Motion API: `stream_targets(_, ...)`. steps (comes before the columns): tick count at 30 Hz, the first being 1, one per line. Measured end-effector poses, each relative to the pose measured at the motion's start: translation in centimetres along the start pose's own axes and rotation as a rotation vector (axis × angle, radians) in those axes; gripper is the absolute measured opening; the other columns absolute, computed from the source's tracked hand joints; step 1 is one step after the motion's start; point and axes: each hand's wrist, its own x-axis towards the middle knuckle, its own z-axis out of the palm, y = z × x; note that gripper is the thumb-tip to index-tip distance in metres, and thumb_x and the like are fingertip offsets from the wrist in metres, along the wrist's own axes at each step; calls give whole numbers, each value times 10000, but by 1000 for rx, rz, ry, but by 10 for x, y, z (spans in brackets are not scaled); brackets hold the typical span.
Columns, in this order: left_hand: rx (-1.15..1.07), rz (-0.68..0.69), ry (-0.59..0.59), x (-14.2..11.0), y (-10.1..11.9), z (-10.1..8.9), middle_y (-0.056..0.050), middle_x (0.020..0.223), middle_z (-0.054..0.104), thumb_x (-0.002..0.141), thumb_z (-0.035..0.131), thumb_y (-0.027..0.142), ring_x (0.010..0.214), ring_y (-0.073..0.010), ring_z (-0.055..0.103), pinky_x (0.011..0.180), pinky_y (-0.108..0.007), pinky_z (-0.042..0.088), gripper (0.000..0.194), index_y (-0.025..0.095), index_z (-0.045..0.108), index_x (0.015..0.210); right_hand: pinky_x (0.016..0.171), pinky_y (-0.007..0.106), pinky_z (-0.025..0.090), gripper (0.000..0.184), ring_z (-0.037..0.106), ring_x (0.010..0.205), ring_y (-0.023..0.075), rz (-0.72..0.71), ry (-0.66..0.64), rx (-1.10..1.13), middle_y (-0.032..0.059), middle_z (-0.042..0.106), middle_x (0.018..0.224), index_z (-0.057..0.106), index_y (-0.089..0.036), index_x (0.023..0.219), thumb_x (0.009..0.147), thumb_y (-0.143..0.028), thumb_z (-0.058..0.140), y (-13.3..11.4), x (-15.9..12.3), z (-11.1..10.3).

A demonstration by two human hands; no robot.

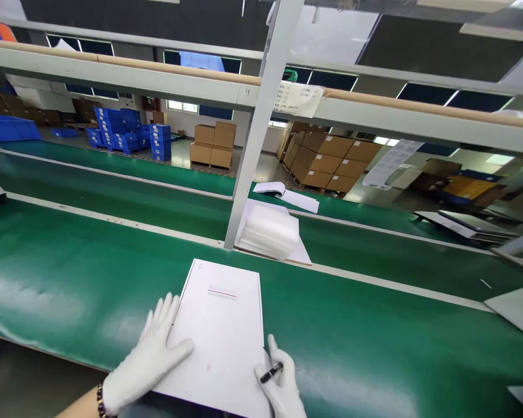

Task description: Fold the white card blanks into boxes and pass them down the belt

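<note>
At the bottom centre of the frame, the left hand [150,357], in a white glove, lies flat and unclenched on the left edge of a white box [220,331], grasping nothing. The right hand [283,386], also gloved, rests at the box's lower right corner, its fingers closed around a black pen [271,373] held nearly level with the surface. The box sits on the near green belt [70,278], slightly turned, with a small red mark [222,292] printed near its far end.

For this step, judged from the pose, the flat left palm should pin the box so it does not slide on the smooth belt, while the right hand brings the pen tip down squarely; pressing near the edge rather than the middle keeps the lid from flexing.

Just beyond the box, at centre frame, a stack of foam sheets [270,232] lies beside a grey post [257,133]. Farther up, an open booklet [285,194] rests on the second belt. In the background, cartons [331,162] stand at upper centre and blue crates [128,133] at upper left.
</note>
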Motion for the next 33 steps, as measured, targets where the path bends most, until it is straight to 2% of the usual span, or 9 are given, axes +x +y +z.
stream_targets(2, -358, -141, -102, -11, -7, 14, -117, 1563, 221, 881, 417, 612, 1429, -302, 257, 1149, -499, 302, 907, 194, -51, 1535, 864, 378, 516, 457, 620, 1047, 254, 114, 12, 88, 88, 657, 1111, 523, -257, 977, 707, -591, 681, 9, -12, 9)
stream_targets(4, -574, -176, -157, -14, -13, 26, -87, 1561, 261, 876, 408, 640, 1418, -241, 308, 1164, -421, 306, 948, 207, -134, 1522, 802, 345, 519, 512, 637, 952, 237, 178, 28, 67, 68, 668, 1027, 522, -247, 1025, 726, -646, 640, 8, -19, 17)
stream_targets(10, -517, 64, 23, 8, -8, 35, -123, 1524, 360, 674, 641, 714, 1360, -318, 410, 1149, -466, 327, 1172, 219, 36, 1547, 643, 314, 489, 530, 593, 691, 202, 120, 7, -70, 12, 632, 748, 522, -224, 894, 629, -642, 711, -21, -4, 25)
stream_targets(13, -275, -51, 67, 22, 16, 0, -192, 1364, 550, 743, 575, 691, 1233, -366, 543, 1030, -513, 433, 1121, 158, 0, 1545, 616, 298, 453, 416, 536, 635, 177, -72, 36, -141, -4, 575, 684, 492, -238, 775, 710, -622, 640, -63, 15, 24)
stream_targets(15, -116, -89, 92, 41, 40, -37, -200, 1231, 644, 821, 502, 651, 1136, -392, 608, 952, -520, 467, 965, 153, 100, 1544, 659, 297, 433, 345, 521, 674, 173, -252, 60, -225, 0, 562, 713, 494, -241, 760, 789, -574, 576, -103, 38, 26)
stream_targets(18, -96, 213, 138, 89, 71, -85, -101, 1389, 549, 848, 551, 546, 1351, -356, 410, 1117, -461, 319, 587, 221, 545, 1337, 643, 299, 397, 314, 470, 603, 160, -300, 53, -347, -27, 517, 638, 472, -247, 726, 804, -536, 565, -156, 88, 40)
stream_targets(20, -55, 250, 132, 122, 78, -99, -122, 1322, 605, 866, 542, 496, 1327, -370, 438, 1118, -486, 305, 432, 194, 672, 1146, 717, 314, 416, 315, 527, 680, 174, -258, 46, -249, -15, 551, 677, 432, -248, 691, 771, -503, 597, -171, 123, 54)
stream_targets(26, 179, 304, 182, 162, 50, -66, -88, 1528, 362, 933, 370, 433, 1326, -343, 446, 1115, -449, 324, 515, 203, 530, 1366, 954, 393, 384, 310, 553, 1128, 223, -221, -10, 208, 112, 635, 1162, 420, -237, 778, 676, -405, 660, -125, 168, 85)
stream_targets(33, 26, 327, 198, 129, 35, -46, -57, 1586, 208, 948, 324, 457, 1427, -292, 288, 1174, -411, 246, 589, 151, 431, 1440, 998, 398, 361, 342, 489, 1250, 219, -218, -79, 283, 117, 612, 1254, 411, -238, 816, 703, -365, 708, -111, 134, 69)
